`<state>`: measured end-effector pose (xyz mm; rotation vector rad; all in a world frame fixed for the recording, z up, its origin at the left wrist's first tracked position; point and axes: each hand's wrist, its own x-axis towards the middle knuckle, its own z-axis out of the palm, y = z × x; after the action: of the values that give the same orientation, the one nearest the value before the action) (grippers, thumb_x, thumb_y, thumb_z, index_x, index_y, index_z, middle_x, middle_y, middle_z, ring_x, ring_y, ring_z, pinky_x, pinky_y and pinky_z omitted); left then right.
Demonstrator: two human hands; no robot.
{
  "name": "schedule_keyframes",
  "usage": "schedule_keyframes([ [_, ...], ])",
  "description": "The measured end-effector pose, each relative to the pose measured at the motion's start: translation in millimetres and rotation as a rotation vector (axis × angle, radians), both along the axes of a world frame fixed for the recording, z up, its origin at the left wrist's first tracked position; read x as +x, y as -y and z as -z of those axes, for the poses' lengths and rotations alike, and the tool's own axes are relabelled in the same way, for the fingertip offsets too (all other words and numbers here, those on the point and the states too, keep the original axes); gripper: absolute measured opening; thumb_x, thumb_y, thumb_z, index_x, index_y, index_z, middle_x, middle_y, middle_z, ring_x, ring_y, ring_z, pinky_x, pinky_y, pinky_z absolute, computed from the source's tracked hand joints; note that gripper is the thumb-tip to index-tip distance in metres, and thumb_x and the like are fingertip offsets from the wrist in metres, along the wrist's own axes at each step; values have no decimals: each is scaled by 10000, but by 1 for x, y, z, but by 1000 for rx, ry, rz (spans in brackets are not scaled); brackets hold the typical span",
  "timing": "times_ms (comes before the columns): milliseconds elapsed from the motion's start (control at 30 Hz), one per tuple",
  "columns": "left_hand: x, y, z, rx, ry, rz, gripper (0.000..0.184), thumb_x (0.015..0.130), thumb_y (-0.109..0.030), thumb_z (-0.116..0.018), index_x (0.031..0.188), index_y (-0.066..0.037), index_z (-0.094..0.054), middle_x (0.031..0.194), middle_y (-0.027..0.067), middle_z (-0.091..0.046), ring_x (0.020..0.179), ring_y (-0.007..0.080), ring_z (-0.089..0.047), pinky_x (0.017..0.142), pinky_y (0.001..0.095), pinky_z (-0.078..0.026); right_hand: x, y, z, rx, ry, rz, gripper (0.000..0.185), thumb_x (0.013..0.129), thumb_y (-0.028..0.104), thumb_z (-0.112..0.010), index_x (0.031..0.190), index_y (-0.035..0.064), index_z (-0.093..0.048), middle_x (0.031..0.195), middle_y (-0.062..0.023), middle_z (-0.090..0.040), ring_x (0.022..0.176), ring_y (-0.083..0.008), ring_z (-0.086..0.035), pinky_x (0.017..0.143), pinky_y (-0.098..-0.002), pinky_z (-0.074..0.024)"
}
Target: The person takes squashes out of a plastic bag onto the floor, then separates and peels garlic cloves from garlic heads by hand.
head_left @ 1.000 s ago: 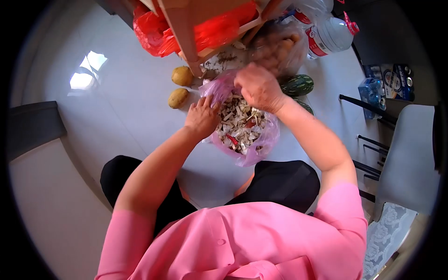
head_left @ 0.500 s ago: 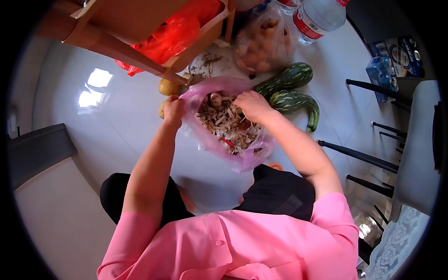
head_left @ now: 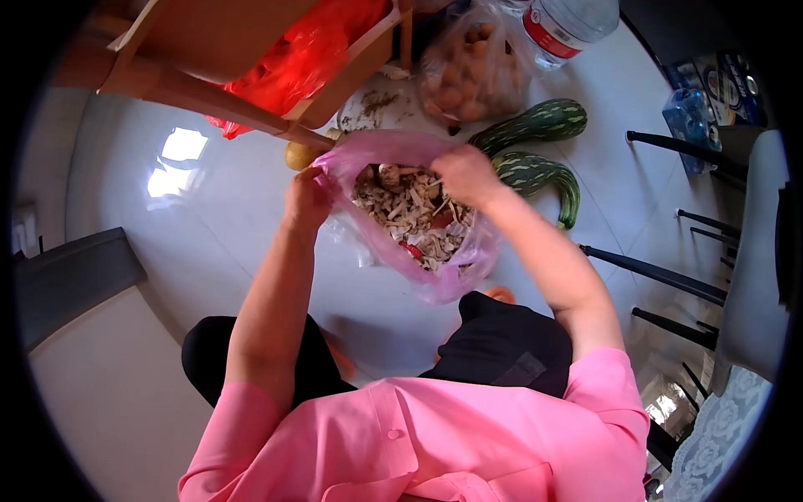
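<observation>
Holding open one pink bag [head_left: 393,144] of dry scraps [head_left: 410,213]

The bag sits on the floor [head_left: 242,238] between two hands. The left hand [head_left: 306,201] pinches its rim; the right hand [head_left: 468,177] has its fingers drawn narrow over the scraps' edge, and I can't tell what they grip. Any reach inside would call for a wide rim, I'd say. Nearby I count two squashes [head_left: 542,122], one large bottle [head_left: 577,21] and one potato [head_left: 298,156]; the scraps are too many to count.
</observation>
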<state>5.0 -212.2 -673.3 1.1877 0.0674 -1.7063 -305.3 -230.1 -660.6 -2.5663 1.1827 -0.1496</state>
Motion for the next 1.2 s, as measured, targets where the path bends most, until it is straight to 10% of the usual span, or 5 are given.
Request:
schedule_keyframes([
  [367, 8, -15, -34, -235, 162, 51, 268, 809, 72, -417, 1062, 13, -480, 927, 118, -575, 766, 204, -572, 690, 308, -488, 102, -27, 42, 0, -80, -1, 160, 817, 185, -508, 909, 100, -607, 1009, -54, -598, 1029, -235, -531, 871, -415, -410],
  [600, -41, -39, -100, -658, 1820, 309, 386, 736, -37, -587, 1116, -53, -523, 1058, 134, -562, 1010, 336, -500, 920, 407, -366, 81, -32, -21, 224, 276, 256, 197, 824, 211, -496, 830, 52, -612, 883, -119, -627, 826, -280, -621, 716, -404, -477],
  [800, -86, -107, -96, -566, 1491, 563, 334, 777, -24, -581, 1105, -34, -518, 1029, 105, -546, 934, 242, -518, 830, 340, -428, 23, -56, -45, 661, 584, 479, 215, 836, 240, -566, 815, 28, -596, 730, -52, -612, 623, -166, -567, 561, -309, -444],
  [1000, -93, -112, -71, -181, 273, 467, 573, 827, -173, -613, 1332, -60, -367, 1256, 78, -490, 1093, 179, -471, 889, 316, -379, -6, -74, -34, 1344, 1141, 636, 110, 862, 171, -578, 838, 67, -606, 675, 51, -529, 501, 4, -365, 445, -159, -264],
  [1200, -90, -102, -66, -205, 175, 435, 608, 853, -199, -610, 1376, -76, -326, 1290, 62, -480, 1120, 165, -475, 916, 319, -367, -10, -82, -29, 1654, 1242, 678, 110, 848, 187, -603, 809, 84, -605, 655, 56, -502, 490, 1, -367, 424, -153, -235],
])
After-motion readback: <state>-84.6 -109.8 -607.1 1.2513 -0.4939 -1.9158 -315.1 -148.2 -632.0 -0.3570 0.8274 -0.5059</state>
